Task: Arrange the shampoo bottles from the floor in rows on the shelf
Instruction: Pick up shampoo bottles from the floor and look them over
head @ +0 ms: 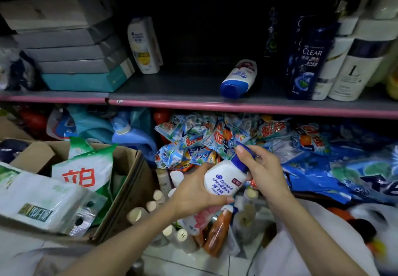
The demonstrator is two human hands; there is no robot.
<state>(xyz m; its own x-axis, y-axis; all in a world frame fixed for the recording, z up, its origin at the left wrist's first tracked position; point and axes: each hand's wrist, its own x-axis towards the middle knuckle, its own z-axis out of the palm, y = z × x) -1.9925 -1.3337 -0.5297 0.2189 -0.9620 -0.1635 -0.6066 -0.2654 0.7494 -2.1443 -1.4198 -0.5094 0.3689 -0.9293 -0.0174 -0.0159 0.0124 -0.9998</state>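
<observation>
I hold a white shampoo bottle (225, 178) with a blue cap above the floor pile. My left hand (195, 191) grips its body from below. My right hand (261, 168) grips its blue cap end. On the pink-edged shelf (193, 103) another white bottle with a blue cap (239, 78) lies on its side. A taller white bottle (143, 45) stands upright at the shelf's back left. Several more bottles (172, 230) with pale caps and an orange bottle (217, 230) lie on the floor under my hands.
Dark blue bottles (308, 60) and white bottles (353, 68) stand at the shelf's right. Stacked boxes (71, 45) fill its left. Detergent packets (215, 137) crowd the lower shelf. A cardboard box (120, 189) with bags stands left; a white plastic bag (318, 243) lies right.
</observation>
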